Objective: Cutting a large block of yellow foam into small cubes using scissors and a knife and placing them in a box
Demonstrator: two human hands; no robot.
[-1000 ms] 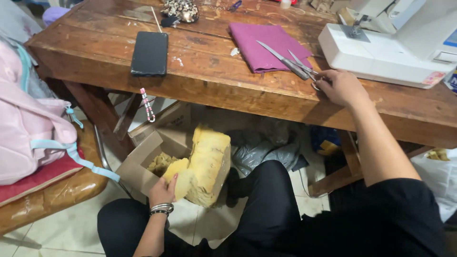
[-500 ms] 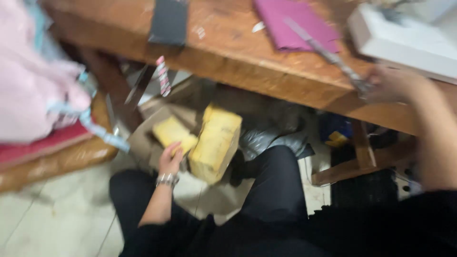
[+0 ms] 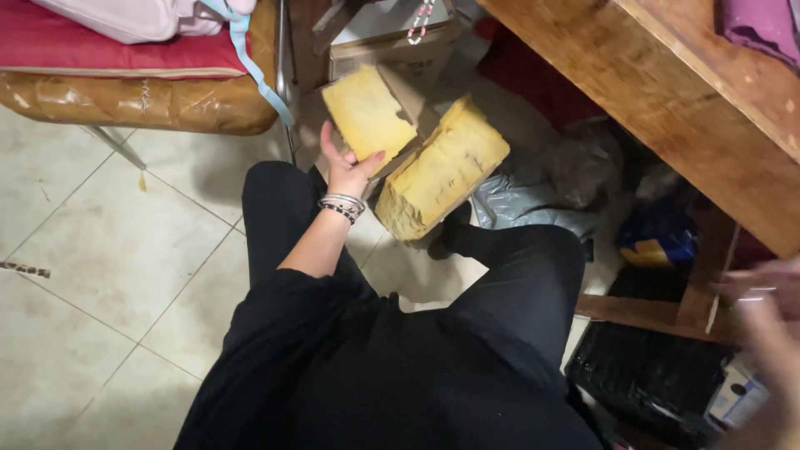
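Left hand (image 3: 346,171) is pinching a yellow foam sheet (image 3: 367,112) by its lower edge, lifting it beside the foam block (image 3: 440,171) and cardboard box (image 3: 392,42). That edge-only grip is risking a slip or tear. Right hand (image 3: 762,287) is blurring near the wooden table (image 3: 667,92); can't tell its grip.

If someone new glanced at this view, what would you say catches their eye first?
Probably the yellow slab held up in the left hand, above the person's black-clad knee. Just right of it, a thicker yellow block leans on the floor beside an open cardboard box. At the far right edge, the right hand is a blur under the wooden table.
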